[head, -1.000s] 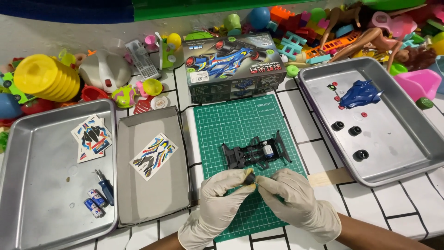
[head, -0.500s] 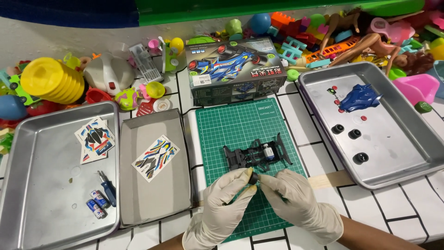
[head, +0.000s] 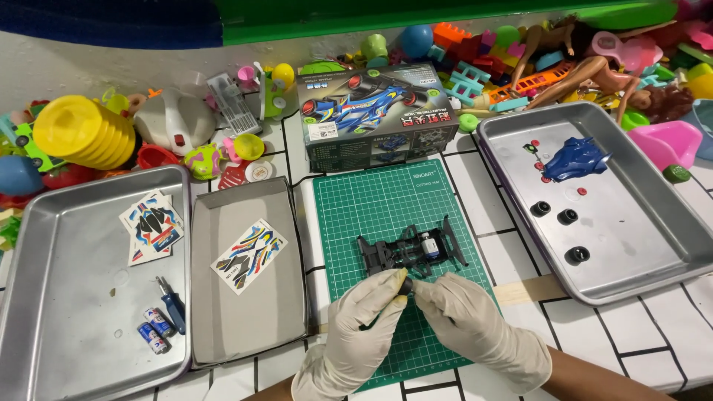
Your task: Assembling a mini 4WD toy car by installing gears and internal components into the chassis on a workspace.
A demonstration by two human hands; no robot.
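Small dark part: a small dark piece (head: 405,284) is pinched between both gloved hands, just in front of the black toy-car chassis (head: 411,251) on the green cutting mat (head: 386,200).
Left hand: the left hand (head: 362,327) is closed around the piece from the left, fingers curled.
Right hand: the right hand (head: 464,315) is pinched on the same piece from the right.
Step in hand: judged a fitting step, the piece being readied beside the chassis.
Next move: a steady, fine alignment of the piece with the chassis seems called for.
Trays: three metal trays are counted; the right tray (head: 653,275) carries one blue car body (head: 572,160) and three black wheels (head: 567,217).
Left tray: two small batteries (head: 154,330), one small screwdriver (head: 172,301) and a sticker sheet (head: 152,225) are seen.
Middle tray: one sticker sheet (head: 249,255).
Worktop: one kit box (head: 375,115) stands behind the mat.
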